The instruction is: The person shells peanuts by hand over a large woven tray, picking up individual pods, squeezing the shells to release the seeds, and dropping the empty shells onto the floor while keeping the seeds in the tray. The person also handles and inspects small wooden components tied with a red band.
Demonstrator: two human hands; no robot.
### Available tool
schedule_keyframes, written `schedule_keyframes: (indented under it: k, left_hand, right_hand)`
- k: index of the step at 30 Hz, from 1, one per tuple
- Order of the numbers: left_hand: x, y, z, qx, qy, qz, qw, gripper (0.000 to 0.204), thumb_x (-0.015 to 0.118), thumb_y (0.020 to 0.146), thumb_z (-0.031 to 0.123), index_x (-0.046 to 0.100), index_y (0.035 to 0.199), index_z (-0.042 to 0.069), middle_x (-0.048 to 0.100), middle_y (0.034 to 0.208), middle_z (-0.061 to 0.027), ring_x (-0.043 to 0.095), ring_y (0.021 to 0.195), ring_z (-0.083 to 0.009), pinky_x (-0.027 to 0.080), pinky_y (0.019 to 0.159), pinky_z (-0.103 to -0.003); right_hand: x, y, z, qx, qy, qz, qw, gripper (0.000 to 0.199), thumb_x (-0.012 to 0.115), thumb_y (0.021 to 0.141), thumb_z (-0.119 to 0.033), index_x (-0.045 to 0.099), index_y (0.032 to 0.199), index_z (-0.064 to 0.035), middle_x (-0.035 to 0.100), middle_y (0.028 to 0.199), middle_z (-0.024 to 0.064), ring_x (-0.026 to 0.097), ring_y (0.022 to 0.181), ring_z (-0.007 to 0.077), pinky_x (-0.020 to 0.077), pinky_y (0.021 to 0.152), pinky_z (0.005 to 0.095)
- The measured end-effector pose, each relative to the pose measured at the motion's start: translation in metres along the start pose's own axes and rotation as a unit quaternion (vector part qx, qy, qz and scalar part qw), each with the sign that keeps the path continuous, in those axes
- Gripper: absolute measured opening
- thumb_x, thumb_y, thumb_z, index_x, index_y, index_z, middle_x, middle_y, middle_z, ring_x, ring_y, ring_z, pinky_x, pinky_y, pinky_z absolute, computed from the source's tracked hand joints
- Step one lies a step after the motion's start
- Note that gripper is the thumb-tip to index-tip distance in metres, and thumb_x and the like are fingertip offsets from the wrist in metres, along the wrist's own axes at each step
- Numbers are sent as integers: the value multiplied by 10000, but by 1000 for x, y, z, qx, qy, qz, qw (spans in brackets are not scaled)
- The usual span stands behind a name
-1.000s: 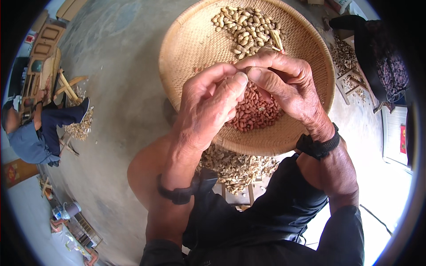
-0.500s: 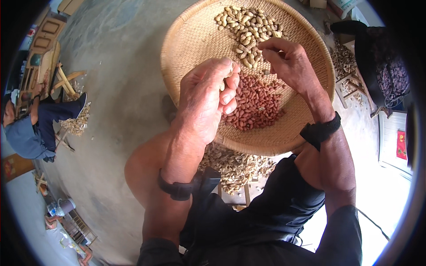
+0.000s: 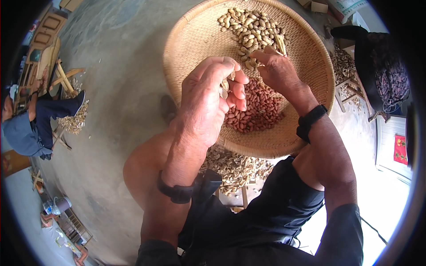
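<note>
My left hand (image 3: 206,95) is raised over the left side of the round woven basket (image 3: 188,42), fingers curled round peanut shells (image 3: 225,85) that show between thumb and fingers. At the near edge of the pile of unshelled peanuts (image 3: 250,29) is my right hand (image 3: 279,71), thumb and forefinger bent together; what they pinch, if anything, is hidden. A pale, split stick-like piece (image 3: 280,43) shows just beyond its knuckles; I cannot tell whether the hand holds it. Shelled reddish peanuts (image 3: 255,113) lie heaped in the basket below both hands.
Empty shells (image 3: 237,168) are heaped under the basket's near edge, between my legs. On the left another person (image 3: 29,128) sits beside scattered shells (image 3: 76,116) and wooden furniture (image 3: 44,37). A dark bag (image 3: 390,73) rests on a wooden stool (image 3: 355,91) at right.
My right hand has moved slightly down and left, toward the near edge of the unshelled peanuts. My left hand's fingers have loosened a little, showing more of the shells.
</note>
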State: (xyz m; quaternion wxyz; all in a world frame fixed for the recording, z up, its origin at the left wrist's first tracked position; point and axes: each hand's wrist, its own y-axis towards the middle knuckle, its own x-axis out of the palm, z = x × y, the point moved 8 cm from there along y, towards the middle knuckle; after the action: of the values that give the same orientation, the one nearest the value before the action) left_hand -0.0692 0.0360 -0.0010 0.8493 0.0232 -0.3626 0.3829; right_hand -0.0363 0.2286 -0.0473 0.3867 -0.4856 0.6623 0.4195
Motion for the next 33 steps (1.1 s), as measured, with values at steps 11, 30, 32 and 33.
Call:
schedule_keyframes:
  k: [11, 30, 32, 33]
  left_hand:
    - [-1, 0, -1, 0, -3, -11, 1000, 223, 570, 992, 197, 632, 1129, 32, 646, 980, -96, 605, 793, -165, 520, 679, -347]
    - [-10, 0, -17, -24, 82, 93, 992, 209, 652, 1019, 260, 657, 943, 65, 636, 815, -39, 574, 652, -115, 472, 521, -281]
    - [-7, -1, -17, -31, 96, 91, 991, 210, 651, 1021, 262, 659, 961, 61, 630, 811, -35, 564, 649, -108, 465, 517, -274]
    - [-5, -1, -18, -39, 108, 90, 989, 213, 651, 1024, 265, 662, 979, 57, 623, 807, -30, 554, 645, -101, 457, 512, -268]
  right_hand:
    - [21, 3, 2, -2, -31, -69, 997, 191, 588, 936, 35, 687, 1050, -83, 631, 1031, 183, 721, 923, 330, 588, 800, 452]
    - [-54, -9, -52, 113, 480, -76, 866, 217, 551, 1045, -110, 676, 1208, -38, 639, 858, 2, 617, 761, 82, 545, 668, 244]
    - [-56, -12, -56, 96, 506, -83, 853, 234, 536, 1047, -122, 670, 1218, -34, 634, 865, 8, 619, 768, 90, 539, 668, 252]
    - [-58, -12, -55, 96, 506, -81, 853, 234, 536, 1047, -122, 670, 1218, -34, 634, 865, 8, 619, 768, 90, 539, 668, 252]
